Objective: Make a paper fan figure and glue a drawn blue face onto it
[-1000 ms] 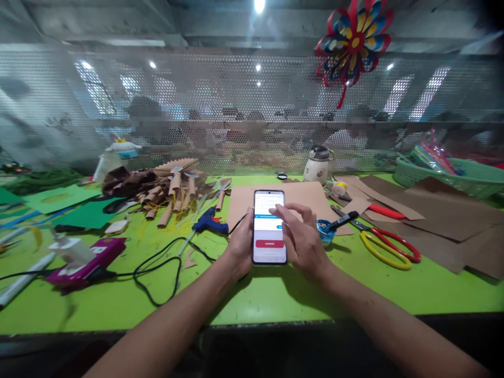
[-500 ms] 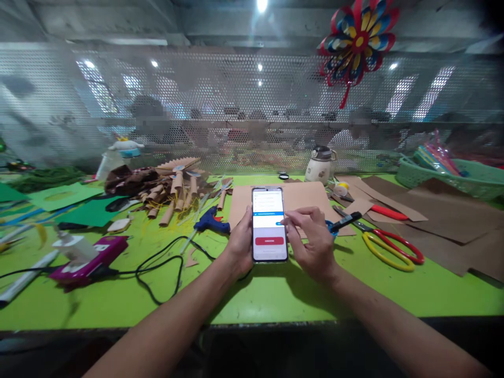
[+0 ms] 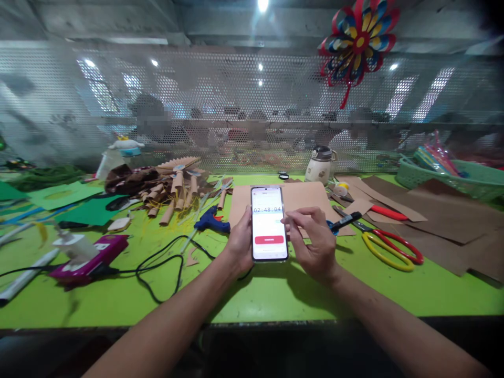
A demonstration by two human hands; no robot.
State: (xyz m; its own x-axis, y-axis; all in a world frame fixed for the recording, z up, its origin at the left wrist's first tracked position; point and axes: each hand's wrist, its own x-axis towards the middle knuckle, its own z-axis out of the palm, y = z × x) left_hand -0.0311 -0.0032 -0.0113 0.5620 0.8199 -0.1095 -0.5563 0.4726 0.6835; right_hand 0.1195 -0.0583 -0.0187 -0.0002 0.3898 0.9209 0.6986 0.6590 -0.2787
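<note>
My left hand (image 3: 239, 240) is closed around the left side of a smartphone (image 3: 269, 249), which stands tilted towards me above the table. Its lit screen shows the digits 02:48:04 and a red button. At the screen's right edge is my right hand (image 3: 313, 241), its fingers bent and drawn together, with the index fingertip over the glass; I see nothing held in it. Behind the phone lies a sheet of brown paper (image 3: 307, 197). A blue glue gun (image 3: 212, 220) rests left of my left hand, and scissors with red and yellow handles (image 3: 388, 252) lie to the right.
A purple power strip (image 3: 92, 260) with a white plug and black cord lies on the green table (image 3: 252, 304). Rolled paper tubes (image 3: 167, 212) are heaped at back left. A bottle (image 3: 319, 165), brown sheets (image 3: 452, 223) and a green basket (image 3: 480, 178) stand or lie rightward.
The phone's screen has switched from a list with a blue bar to a page with large timer digits. Both hands stay almost where they were.
</note>
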